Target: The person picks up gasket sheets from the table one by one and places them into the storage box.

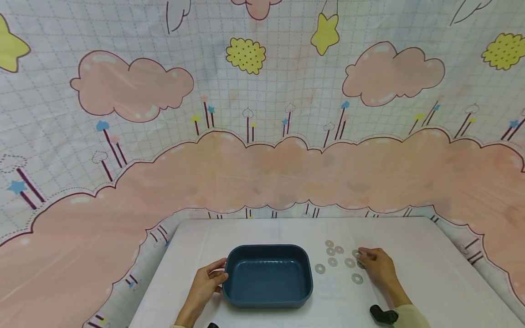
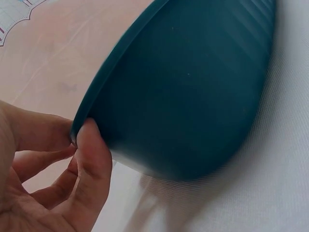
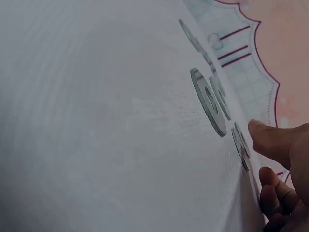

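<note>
A dark blue rectangular basin stands upright on the white table. My left hand is at its left side, pinching the rim between thumb and fingers; the left wrist view shows this thumb against the wall. Several flat grey washers lie scattered to the right of the basin. Over the far right ones hovers my right hand, partly covering a washer. In the right wrist view its thumb and fingers stand apart, close to the washers, and I see nothing held between them.
A white cloth covers the table. Behind it hangs a patterned curtain with clouds and stars. A black device sits on the right wrist, beside a pale yellow sleeve.
</note>
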Motion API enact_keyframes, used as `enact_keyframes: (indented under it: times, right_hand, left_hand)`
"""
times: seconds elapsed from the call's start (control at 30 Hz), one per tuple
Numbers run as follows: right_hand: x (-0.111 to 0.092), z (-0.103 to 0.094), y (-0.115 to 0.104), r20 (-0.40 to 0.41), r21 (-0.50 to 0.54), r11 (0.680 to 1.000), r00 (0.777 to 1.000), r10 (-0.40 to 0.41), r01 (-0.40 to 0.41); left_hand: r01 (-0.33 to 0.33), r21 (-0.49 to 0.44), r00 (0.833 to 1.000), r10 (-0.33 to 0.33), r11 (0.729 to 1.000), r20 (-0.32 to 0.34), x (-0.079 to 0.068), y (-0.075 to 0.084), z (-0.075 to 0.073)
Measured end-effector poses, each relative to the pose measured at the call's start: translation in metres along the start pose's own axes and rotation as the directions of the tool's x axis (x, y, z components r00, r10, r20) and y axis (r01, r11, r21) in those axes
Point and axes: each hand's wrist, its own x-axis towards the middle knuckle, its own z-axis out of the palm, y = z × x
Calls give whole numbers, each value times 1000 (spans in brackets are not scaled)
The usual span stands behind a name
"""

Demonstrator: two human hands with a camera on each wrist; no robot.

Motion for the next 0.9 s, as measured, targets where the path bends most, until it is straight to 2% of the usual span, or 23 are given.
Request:
enact_keyframes:
  times: [0.3, 0.53, 0.7, 0.9]
  right_hand:
    - [0, 3, -4, -20, -20, 1000, 1000, -13, 13]
    - [1, 2, -7, -20, -23, 999, 1000, 24, -24]
    - [1, 2, -8, -26, -34, 999, 1000, 12, -13]
    - [0, 5, -7, -54, 23, 999, 998, 27, -25]
  left_hand:
    - [-12, 2, 1000, 12, 1000, 2, -2, -1, -1]
    - [-34, -6, 999, 34, 999, 14, -2, -3, -1]
    - [-23, -8, 1000, 23, 1000, -1, -3, -3, -1]
    - [-8, -11, 1000, 7, 1000, -15, -6, -3, -1]
